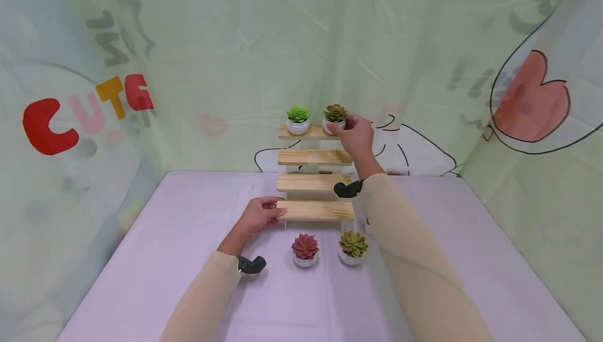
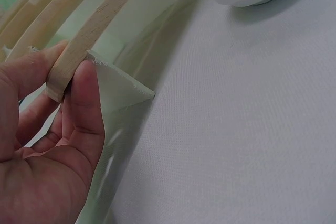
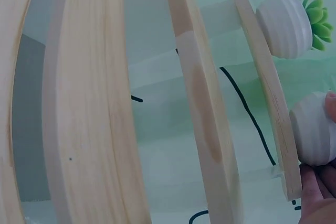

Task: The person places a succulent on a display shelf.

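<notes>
A tiered wooden shelf stand (image 1: 314, 210) rises at the middle of the table's far side. On its top tier sits a bright green potted succulent (image 1: 298, 121), left of a brownish-green potted succulent (image 1: 335, 117). My right hand (image 1: 357, 135) grips the white pot of the brownish one from the right; in the right wrist view that pot (image 3: 314, 129) is at the top board's end. The left end of the lowest board (image 2: 84, 35) is pinched between thumb and fingers of my left hand (image 1: 259, 213).
In front of the stand are a red potted succulent (image 1: 305, 250) and a yellow-green potted succulent (image 1: 352, 247) on the white tablecloth (image 1: 188, 227). Partly behind my right forearm shows a small white object (image 1: 369, 228). A printed curtain (image 1: 245, 59) hangs behind and at both sides.
</notes>
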{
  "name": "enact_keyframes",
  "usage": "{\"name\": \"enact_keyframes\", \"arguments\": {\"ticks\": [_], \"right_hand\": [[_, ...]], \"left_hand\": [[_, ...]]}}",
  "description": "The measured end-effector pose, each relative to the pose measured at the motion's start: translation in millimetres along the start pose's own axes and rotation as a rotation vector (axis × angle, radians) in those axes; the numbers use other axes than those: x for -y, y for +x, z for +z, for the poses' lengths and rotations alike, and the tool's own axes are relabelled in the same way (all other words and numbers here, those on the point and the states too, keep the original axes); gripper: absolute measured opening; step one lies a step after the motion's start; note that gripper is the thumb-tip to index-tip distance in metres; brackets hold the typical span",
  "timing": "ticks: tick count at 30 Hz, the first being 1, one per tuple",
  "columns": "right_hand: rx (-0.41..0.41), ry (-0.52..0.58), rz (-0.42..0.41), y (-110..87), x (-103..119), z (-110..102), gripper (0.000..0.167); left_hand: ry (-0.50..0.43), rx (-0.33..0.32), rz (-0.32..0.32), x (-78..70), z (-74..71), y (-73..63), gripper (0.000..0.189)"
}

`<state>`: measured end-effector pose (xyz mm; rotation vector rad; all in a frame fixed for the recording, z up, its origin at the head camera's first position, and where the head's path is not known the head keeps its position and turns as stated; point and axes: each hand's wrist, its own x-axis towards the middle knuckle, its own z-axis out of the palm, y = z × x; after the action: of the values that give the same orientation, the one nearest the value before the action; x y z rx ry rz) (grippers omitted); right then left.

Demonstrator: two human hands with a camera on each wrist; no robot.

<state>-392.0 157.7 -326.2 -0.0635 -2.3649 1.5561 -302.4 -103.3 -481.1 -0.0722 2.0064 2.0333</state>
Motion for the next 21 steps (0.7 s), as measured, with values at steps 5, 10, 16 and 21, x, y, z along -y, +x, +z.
{"name": "enact_keyframes", "arguments": {"ticks": [5,10,16,21], "right_hand": [[0.015,0.009,-0.016,-2.0,-2,-1,0.065],[0.006,0.091,-0.013,-7.8,-8,-6,0.066],[-0.033,0.178,-0.024,-22.8,-19,-13,0.063],[-0.068,0.182,-0.043,-36.2,-30,-19,0.061]], "left_hand": [[-0.003,0.008,0.008,0.5,-1.1,0.1,0.043],[-0.003,0.013,0.008,0.6,-1.3,0.3,0.043],[-0.002,0.011,0.010,-0.8,-1.2,-1.8,0.042],[-0.005,0.017,0.021,-0.6,-1.0,-1.9,0.042]]}}
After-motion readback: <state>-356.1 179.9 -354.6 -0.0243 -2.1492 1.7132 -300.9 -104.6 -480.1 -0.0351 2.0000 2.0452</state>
